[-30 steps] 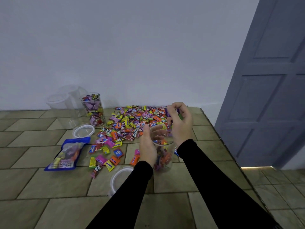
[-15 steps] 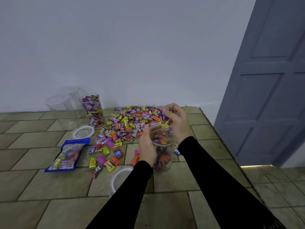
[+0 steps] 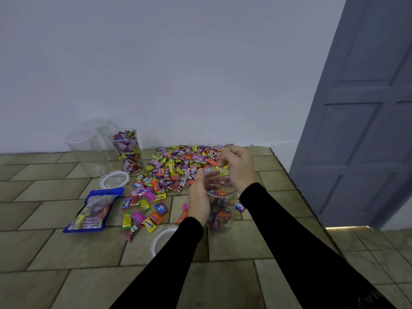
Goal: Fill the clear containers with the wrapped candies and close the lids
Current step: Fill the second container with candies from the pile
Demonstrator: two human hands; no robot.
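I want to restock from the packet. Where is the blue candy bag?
In the head view, the blue candy bag lies flat on the tiled surface at the left, just in front of a loose lid and left of the scattered candies.

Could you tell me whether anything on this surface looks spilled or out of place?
Wrapped candies lie loose in a heap, and two lids lie off their containers. That suits filling; nothing looks damaged.

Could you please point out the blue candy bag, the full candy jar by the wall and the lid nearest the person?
Blue candy bag (image 3: 94, 209): head view, middle of its clear window.
Full candy jar (image 3: 127, 151): head view, its clear side wall.
Nearest lid (image 3: 157, 238): head view, its white rim.
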